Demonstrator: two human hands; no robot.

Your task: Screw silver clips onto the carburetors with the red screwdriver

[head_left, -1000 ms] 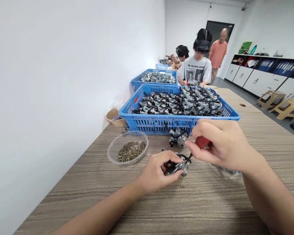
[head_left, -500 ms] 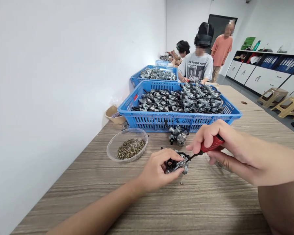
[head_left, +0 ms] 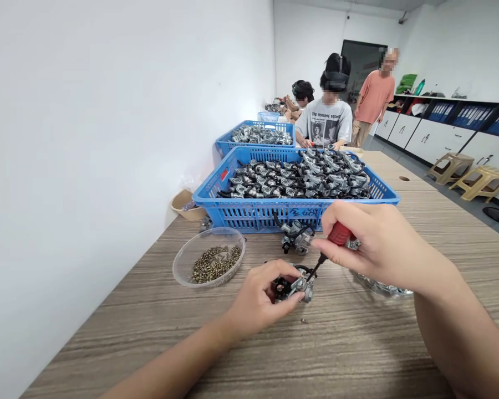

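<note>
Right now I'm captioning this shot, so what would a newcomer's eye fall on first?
Probably the nearer blue crate, heaped with metal parts, in the middle of the view. In front of it, the right hand holds a red screwdriver, its tip at a carburetor gripped by the left hand. Left of the hands sits a clear bowl of screws.

Ahead of me, I read "THE ROLLING STONE" in dark capitals across the chest of a light grey, short-sleeved fabric T-shirt (head_left: 324,141); the smaller line just beneath it is too fine for me to make out. On the front of the large blue slatted plastic crate (head_left: 249,204) nearest me, I see dark handwritten characters (head_left: 303,213) that I cannot read, and its left side carries faint, illegible lettering (head_left: 212,180).
</note>
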